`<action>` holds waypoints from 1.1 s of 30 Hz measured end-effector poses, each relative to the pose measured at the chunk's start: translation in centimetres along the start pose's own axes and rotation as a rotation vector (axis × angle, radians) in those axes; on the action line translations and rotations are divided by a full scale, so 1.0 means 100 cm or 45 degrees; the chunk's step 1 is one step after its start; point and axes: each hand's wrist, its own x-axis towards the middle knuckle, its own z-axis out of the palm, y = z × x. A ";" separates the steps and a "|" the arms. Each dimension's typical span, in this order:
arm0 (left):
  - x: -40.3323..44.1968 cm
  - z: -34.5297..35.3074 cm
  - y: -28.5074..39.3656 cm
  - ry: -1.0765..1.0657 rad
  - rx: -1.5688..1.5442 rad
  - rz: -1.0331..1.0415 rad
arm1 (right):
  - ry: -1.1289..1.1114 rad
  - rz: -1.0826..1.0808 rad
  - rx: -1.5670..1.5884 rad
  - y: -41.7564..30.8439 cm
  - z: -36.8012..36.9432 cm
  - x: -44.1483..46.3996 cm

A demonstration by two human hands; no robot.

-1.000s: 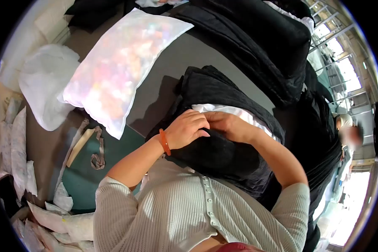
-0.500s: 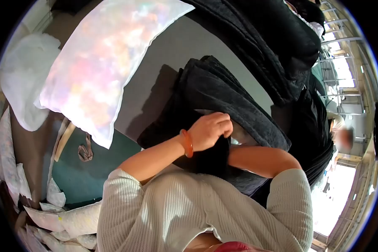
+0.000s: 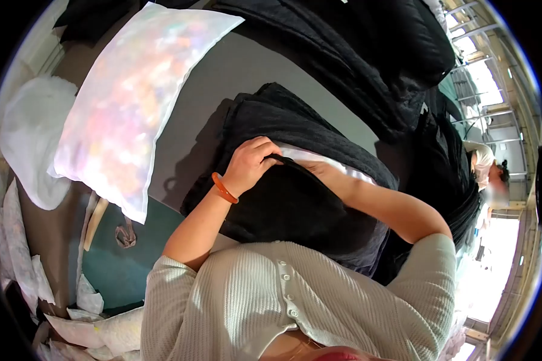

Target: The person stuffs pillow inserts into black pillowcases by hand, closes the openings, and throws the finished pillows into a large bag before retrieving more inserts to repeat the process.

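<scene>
A black plush cover (image 3: 277, 204) lies in front of my body, its open edge showing white material (image 3: 325, 157) inside. My left hand (image 3: 253, 159), with an orange bangle on the wrist, pinches the rim of that opening between thumb and fingers. My right hand (image 3: 320, 173) reaches into the opening from the right, against the white material. The black edge hides its fingertips. Behind both hands, a dark grey plush layer (image 3: 307, 129) of the same bundle is folded back.
A pillow-like white bag with pastel filling (image 3: 126, 102) lies at the left on the grey table (image 3: 205, 78). White fluffy stuffing (image 3: 39, 138) sits beyond it. Black fabric (image 3: 355, 72) is heaped along the far side. Another person (image 3: 482, 165) is at the right.
My left hand has moved left and up, drawing the cover's edge with it. My right hand, hidden before, now shows partly at the opening. More white material is exposed.
</scene>
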 end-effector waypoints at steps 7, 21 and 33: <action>0.000 0.009 0.009 0.065 0.228 0.194 | 0.675 -1.052 -1.549 -0.021 -0.042 -0.012; -0.005 0.032 0.011 -0.171 0.796 -0.081 | 0.878 -0.579 -1.135 0.024 0.029 -0.005; -0.042 -0.008 0.071 0.264 0.689 0.134 | 1.190 -0.712 -1.035 0.056 0.041 -0.005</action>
